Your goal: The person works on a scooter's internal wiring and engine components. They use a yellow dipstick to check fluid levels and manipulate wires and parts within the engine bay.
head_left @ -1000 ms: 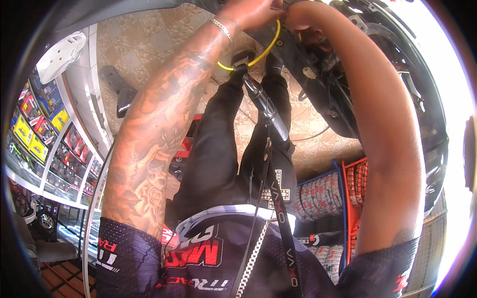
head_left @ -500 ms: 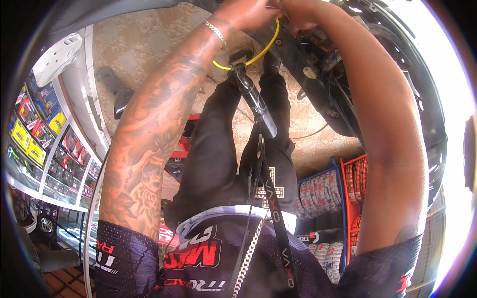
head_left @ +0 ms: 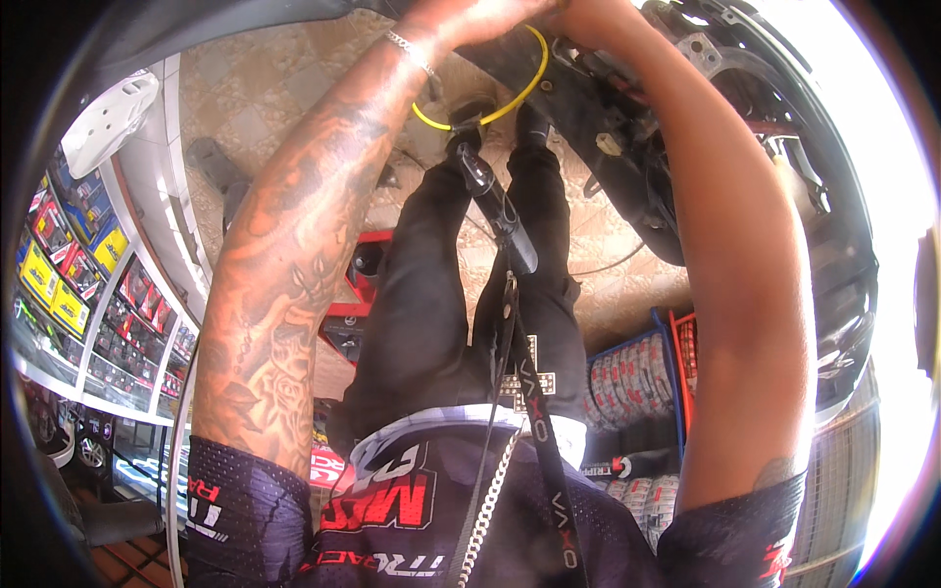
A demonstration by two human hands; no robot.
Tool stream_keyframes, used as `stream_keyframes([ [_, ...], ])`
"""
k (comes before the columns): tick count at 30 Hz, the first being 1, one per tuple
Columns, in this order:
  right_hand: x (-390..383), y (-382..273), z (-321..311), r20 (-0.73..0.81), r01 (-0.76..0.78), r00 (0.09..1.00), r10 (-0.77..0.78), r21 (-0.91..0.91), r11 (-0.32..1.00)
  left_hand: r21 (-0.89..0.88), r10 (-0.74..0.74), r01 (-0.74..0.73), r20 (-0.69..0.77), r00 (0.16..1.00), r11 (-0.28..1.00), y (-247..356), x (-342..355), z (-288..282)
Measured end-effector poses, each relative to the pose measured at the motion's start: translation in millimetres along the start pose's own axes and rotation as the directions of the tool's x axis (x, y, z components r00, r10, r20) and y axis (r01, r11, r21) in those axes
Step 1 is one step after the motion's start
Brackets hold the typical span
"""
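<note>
At the top edge of the picture, my left hand (head_left: pixel 480 18) and my right hand (head_left: pixel 590 22) are close together, their fingers cut off by the edge or hidden. What they hold, if anything, does not show. Just beneath them hangs a yellow loop (head_left: pixel 542 71) of thin cord or tube, whose upper end runs up toward the hands. Its lower part meets a black, shiny tube-shaped thing (head_left: pixel 502 220) at the end of my black lanyard (head_left: pixel 537 416). Black vehicle parts (head_left: pixel 613 122) lie beside and below my right hand. A dark grey panel (head_left: pixel 265 27) curves in near my left wrist.
To the right, a dark vehicle frame (head_left: pixel 755 88) surrounds my right forearm. Tyres (head_left: pixel 632 382) stand in a blue and red rack by my legs. A red box-like thing (head_left: pixel 365 269) is left of my knee. Glass shelves (head_left: pixel 88 265) of boxed goods line the left.
Both hands have shifted slightly up and are cut off more by the top edge. My right forearm has swung a little to the left. The yellow loop has shifted slightly.
</note>
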State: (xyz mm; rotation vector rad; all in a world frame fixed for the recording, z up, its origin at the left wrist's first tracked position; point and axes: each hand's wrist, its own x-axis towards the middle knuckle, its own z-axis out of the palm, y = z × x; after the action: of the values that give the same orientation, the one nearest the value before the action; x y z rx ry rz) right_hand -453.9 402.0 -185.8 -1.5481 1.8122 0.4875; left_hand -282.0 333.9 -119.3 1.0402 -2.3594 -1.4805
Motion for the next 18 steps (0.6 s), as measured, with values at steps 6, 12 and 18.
stream_keyframes([
  [6,-19,-1,-6,0.144,0.245,0.968,-0.205,-0.361,0.900,-0.021,-0.080,0.082,0.071,0.994,0.996,15,1,-4],
  [12,21,6,11,0.781,-0.018,0.623,-0.045,0.072,0.997,-0.048,0.001,0.004,0.109,0.994,0.999,17,-7,-9],
  [18,32,0,6,0.985,-0.104,0.157,0.064,-0.048,0.993,-0.134,-0.071,0.087,0.119,0.990,0.987,32,-17,-13],
])
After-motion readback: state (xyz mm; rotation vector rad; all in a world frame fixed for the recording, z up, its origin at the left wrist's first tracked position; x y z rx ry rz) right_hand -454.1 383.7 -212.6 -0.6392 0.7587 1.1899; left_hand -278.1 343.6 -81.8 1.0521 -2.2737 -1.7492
